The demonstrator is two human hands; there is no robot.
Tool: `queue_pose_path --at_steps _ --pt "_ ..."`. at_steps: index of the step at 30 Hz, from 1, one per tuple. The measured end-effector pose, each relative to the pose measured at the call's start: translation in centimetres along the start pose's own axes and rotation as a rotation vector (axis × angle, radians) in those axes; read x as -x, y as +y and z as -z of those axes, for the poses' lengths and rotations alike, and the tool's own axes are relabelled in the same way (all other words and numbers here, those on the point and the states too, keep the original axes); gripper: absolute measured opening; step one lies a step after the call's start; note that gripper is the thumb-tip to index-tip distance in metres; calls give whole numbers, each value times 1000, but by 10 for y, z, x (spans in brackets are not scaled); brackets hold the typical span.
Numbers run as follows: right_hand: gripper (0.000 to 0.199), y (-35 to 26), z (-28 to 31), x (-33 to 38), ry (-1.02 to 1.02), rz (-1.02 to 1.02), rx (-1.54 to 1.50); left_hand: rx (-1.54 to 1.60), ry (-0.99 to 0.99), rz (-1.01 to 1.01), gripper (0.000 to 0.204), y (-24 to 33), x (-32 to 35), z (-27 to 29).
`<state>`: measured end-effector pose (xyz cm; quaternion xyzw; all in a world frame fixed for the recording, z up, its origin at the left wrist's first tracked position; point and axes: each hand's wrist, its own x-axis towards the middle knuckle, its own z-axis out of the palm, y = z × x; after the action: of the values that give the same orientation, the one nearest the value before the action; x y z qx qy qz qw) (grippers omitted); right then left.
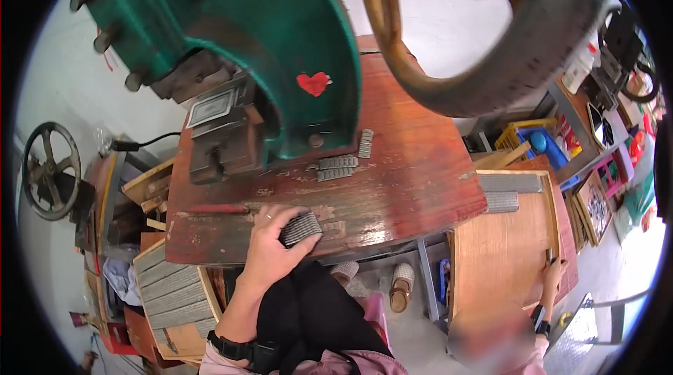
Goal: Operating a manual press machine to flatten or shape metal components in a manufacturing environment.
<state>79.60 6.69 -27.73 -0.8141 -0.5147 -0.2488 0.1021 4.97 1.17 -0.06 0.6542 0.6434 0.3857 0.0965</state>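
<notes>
My left hand (275, 245) rests near the front edge of the worn red-brown table (413, 165), its fingers and thumb closed around a block of stacked, ridged grey metal strips (301, 229). My right hand (554, 271) is stretched far to the right, over a shallow wooden tray (501, 256). At its fingertips is a small dark narrow piece (549, 255), too small to name. Short ridged grey pieces (337, 168) lie on the table beyond my left hand, at the foot of a green press (280, 31).
A big handwheel (484, 87) hangs over the table's far right. A red rod (214, 209) lies left of my hand. Grey strips (510, 182) line the right tray's far end. Another wooden tray (210, 298) of grey strips stands at lower left. A blue basket (547, 147) stands behind the right tray.
</notes>
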Motion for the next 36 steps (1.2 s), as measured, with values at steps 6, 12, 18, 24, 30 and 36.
queue_pose_path --at_steps 6,12,18,24,30,36 --pt "25 -107 115 30 -352 -275 -726 -8 15 -2 58 -2 8 5" --pt "46 -298 318 43 -321 -318 -1872 87 59 11 61 -12 9 3" --pt "29 -428 418 62 -659 144 -2179 106 101 12 50 -15 14 -1" --pt "26 -508 457 58 -728 537 -1991 105 139 72 44 -13 16 -5" --pt "29 -531 448 59 -602 783 -1506 140 169 18 44 -16 15 -7" --pt "29 -534 459 61 -399 790 -1690 152 210 -63 44 -18 13 -2"
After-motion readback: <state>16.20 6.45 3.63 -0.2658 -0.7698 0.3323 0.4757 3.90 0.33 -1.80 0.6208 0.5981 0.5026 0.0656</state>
